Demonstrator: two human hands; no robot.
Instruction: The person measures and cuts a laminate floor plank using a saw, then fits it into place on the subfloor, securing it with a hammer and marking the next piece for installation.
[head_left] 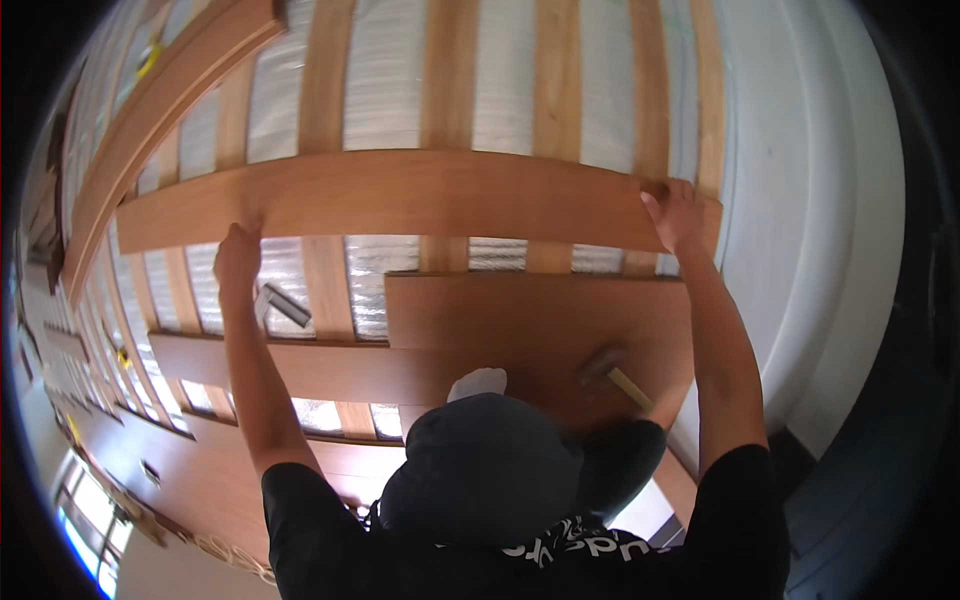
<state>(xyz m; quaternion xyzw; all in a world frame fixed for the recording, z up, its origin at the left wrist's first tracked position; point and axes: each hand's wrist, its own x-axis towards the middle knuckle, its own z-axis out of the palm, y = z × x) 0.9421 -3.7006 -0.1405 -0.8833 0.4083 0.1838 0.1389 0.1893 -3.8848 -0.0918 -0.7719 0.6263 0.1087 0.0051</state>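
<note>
1. Both arms are up, holding a long reddish-brown wooden plank (400,195) flat against a ceiling frame of pale timber battens (328,80).
2. The left hand (237,255) sits at the plank's lower edge near its left end, fingers curled and pressed up against the wood. Whether they wrap the edge, I cannot tell.
3. The right hand (672,212) is on the plank's far right end, fingers bent over the top corner, thumb below: a pinch on the board itself.
4. The key relation: the plank's long axis runs left to right, spanning grip to grip, crossing the battens at right angles. Each hand has one end; neither reaches the middle.
5. The plank looks smooth, with a fine grain and a satin finish; the battens are lighter, raw wood.
6. Between the battens shines crinkled silver foil insulation (388,70).
7. Below the grips, more brown boards (540,320) already cover the frame, just apart from the held plank.
8. A mallet with a pale handle (612,372) shows under the right forearm, beside a dark cap (480,460).
</note>
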